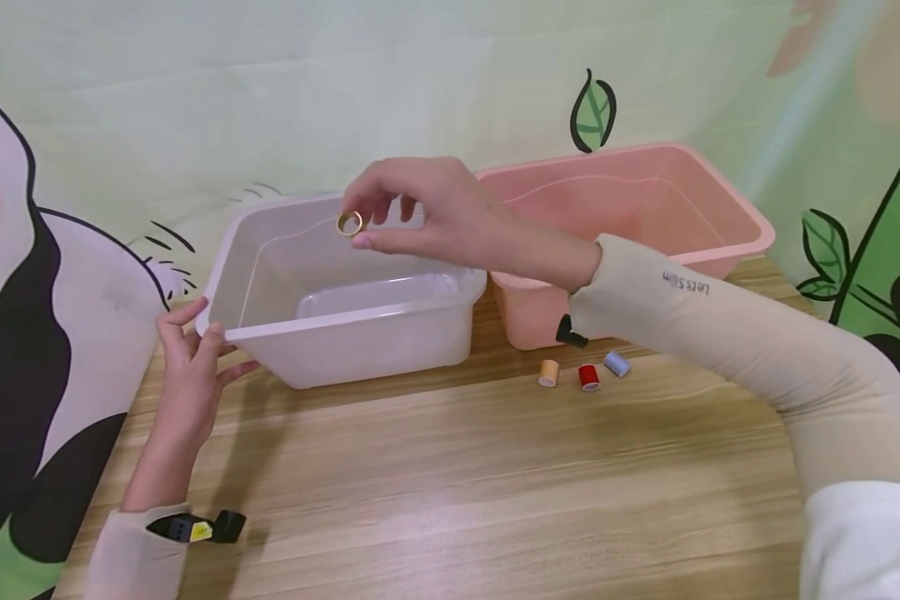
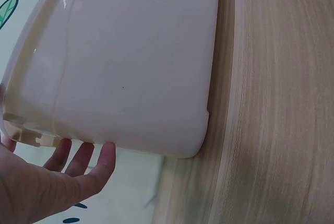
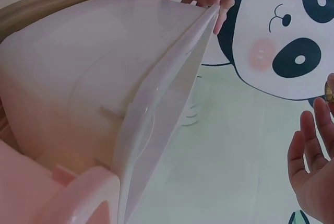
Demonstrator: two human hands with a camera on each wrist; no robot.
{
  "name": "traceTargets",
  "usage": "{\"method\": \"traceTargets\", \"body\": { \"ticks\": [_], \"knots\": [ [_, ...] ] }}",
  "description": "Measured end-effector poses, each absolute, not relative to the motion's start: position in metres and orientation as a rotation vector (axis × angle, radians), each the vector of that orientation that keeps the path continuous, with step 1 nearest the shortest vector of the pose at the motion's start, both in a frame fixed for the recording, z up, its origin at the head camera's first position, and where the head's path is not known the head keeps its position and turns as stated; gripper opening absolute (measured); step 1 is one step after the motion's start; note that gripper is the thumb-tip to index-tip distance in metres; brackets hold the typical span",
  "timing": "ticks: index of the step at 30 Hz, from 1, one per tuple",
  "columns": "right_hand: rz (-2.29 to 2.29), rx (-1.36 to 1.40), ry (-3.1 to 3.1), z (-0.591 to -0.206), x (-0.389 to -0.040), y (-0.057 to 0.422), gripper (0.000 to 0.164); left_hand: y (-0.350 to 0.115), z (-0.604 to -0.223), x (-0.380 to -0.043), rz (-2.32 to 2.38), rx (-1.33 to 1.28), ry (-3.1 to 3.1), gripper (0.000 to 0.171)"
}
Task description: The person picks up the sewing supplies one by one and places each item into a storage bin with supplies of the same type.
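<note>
My right hand (image 1: pixel 438 204) pinches a gold ring (image 1: pixel 341 226) between thumb and fingers, held up over the white plastic bin (image 1: pixel 375 350). In the right wrist view, this hand and the ring (image 3: pixel 328 92) are partly cut off at the right edge. The left hand (image 1: pixel 187 375) grips the bin's rim at its left front corner, thumb on the rim. Several fingers of that hand (image 2: pixel 57 182) show against the bin's outer side in the left wrist view. The inside of the bin is partly hidden behind my right hand.
A pink bin (image 1: pixel 630 212) stands to the right of the white one, partly behind my right forearm. Before it on the wooden table (image 1: pixel 450 483) lie three thread spools: orange (image 1: pixel 548 372), red (image 1: pixel 588 377) and blue (image 1: pixel 617 363). Behind hangs a printed cloth (image 1: pixel 420 83).
</note>
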State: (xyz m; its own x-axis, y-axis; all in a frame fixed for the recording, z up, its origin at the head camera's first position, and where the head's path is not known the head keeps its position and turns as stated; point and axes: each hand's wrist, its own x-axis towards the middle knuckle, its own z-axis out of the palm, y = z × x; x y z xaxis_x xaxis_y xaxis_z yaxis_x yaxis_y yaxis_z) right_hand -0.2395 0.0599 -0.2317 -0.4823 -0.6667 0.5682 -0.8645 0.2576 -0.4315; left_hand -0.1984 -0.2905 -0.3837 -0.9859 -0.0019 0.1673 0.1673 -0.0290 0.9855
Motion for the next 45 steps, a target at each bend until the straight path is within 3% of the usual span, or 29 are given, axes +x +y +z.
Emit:
{"method": "traceTargets", "body": {
  "ticks": [36, 45],
  "knots": [
    [0.902, 1.469, -2.260, -0.219, -0.272, 0.058, 0.021, -0.289, -0.383, -0.200, -2.144, -0.158, -2.130, 0.047],
    [1.110, 1.447, -2.422, -0.221, -0.291, 0.050, 0.025, -0.288, -0.384, -0.203, -2.152, -0.145, -2.123, 0.045]
  ]
}}
